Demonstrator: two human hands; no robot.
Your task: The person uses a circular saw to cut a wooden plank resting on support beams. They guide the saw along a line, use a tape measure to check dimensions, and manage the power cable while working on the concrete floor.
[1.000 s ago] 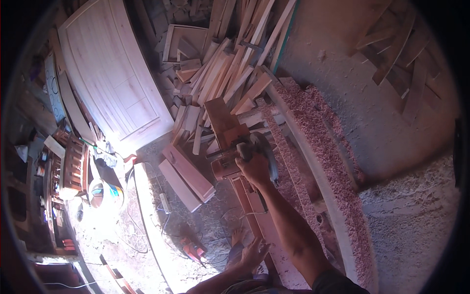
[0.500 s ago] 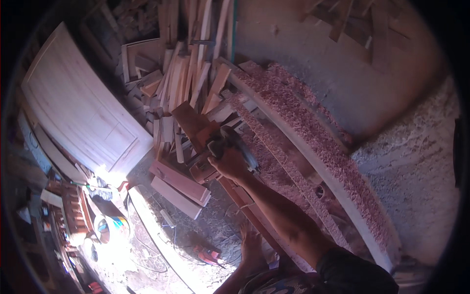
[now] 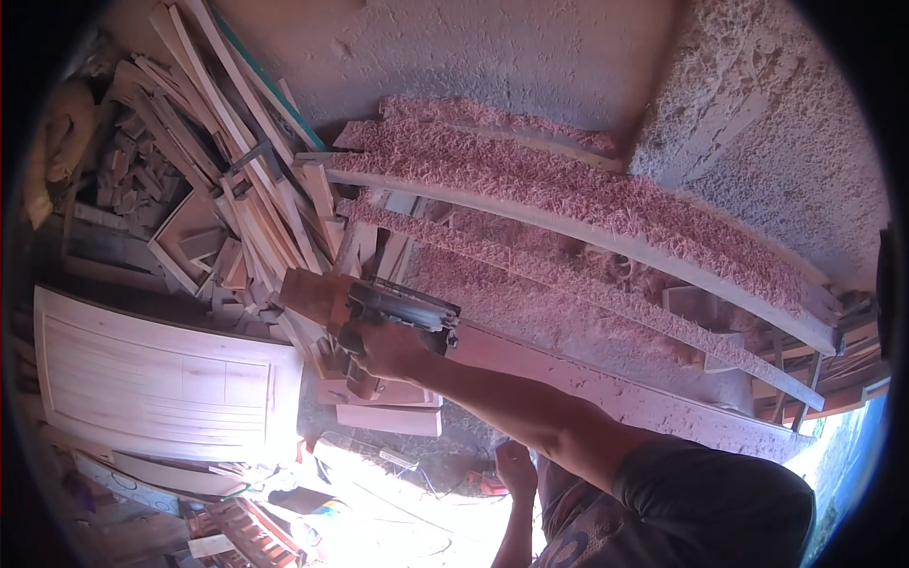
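My right hand (image 3: 393, 348) is wrapped round the dark grip of an electric planer (image 3: 365, 317). Its flat silvery side shows above my knuckles. Just beyond the tool, a brown wooden board end (image 3: 311, 295) sticks out to the left; how the two touch is hidden. Nearer my body, my left hand (image 3: 516, 466) hangs low with curled fingers, away from the planer. Whatever it may hold cannot be made out. A long wooden beam (image 3: 606, 369) runs off to the right behind my right forearm.
Pinkish shavings cover a long pale rail (image 3: 587, 222) and a narrower strip (image 3: 568, 279). Wood offcuts (image 3: 260, 227) pile up on the left. A panelled wooden door (image 3: 170, 374) lies beside them. Short boards (image 3: 388, 419) sit below the planer. A rough wall (image 3: 776, 133) stands at right.
The view has swung, so the door, offcuts and rails appear turned. My right hand still grips the planer. My left hand's fingers look more curled than before.
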